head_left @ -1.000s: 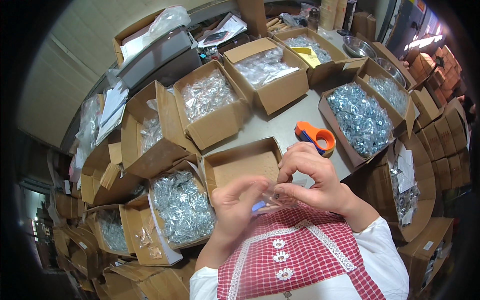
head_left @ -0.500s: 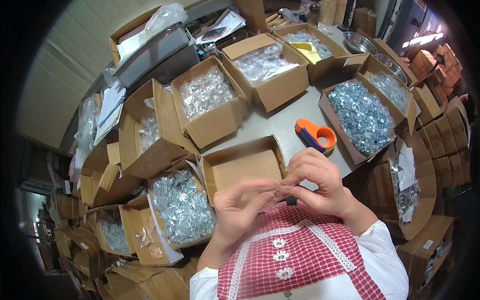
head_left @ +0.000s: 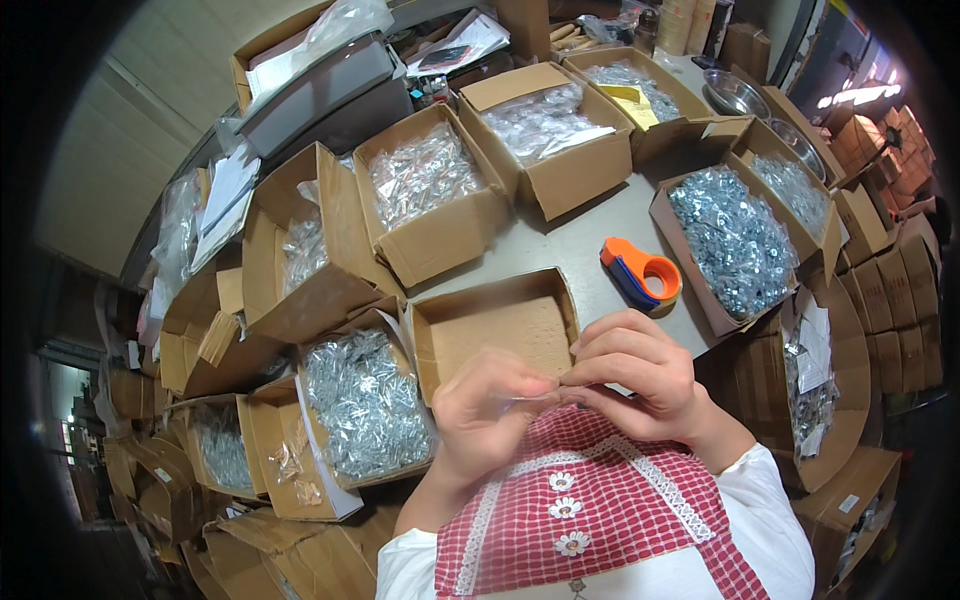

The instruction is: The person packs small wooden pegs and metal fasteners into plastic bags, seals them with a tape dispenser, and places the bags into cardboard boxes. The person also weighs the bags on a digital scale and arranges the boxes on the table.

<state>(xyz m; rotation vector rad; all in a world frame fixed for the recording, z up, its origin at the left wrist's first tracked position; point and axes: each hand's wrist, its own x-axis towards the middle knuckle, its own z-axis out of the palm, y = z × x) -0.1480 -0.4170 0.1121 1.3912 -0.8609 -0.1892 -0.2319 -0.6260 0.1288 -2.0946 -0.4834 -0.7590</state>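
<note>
Both hands meet above my lap, at the near edge of a shallow cardboard box (head_left: 505, 325). My left hand (head_left: 485, 415) is closed, thumb against forefinger, on a small clear plastic bag (head_left: 522, 400). Pinched fingers of my right hand (head_left: 635, 375) grip the same bag from the other side. Fingers cover most of the bag, so its contents cannot be made out. Beyond my right hand, an orange and blue tape dispenser (head_left: 640, 275) lies on the grey table (head_left: 540, 245).
A carton of bagged metal parts (head_left: 365, 410) stands left of the shallow box. Bagged silver pieces (head_left: 420, 175) and clear bags (head_left: 540, 120) fill cartons behind it. To the right is a box of bluish metal hardware (head_left: 730, 240). Metal bowls (head_left: 735, 95) sit far right.
My hands have drawn closer together, and the bag, visible between them before, is now mostly covered by fingers. The whole view has shifted slightly.
</note>
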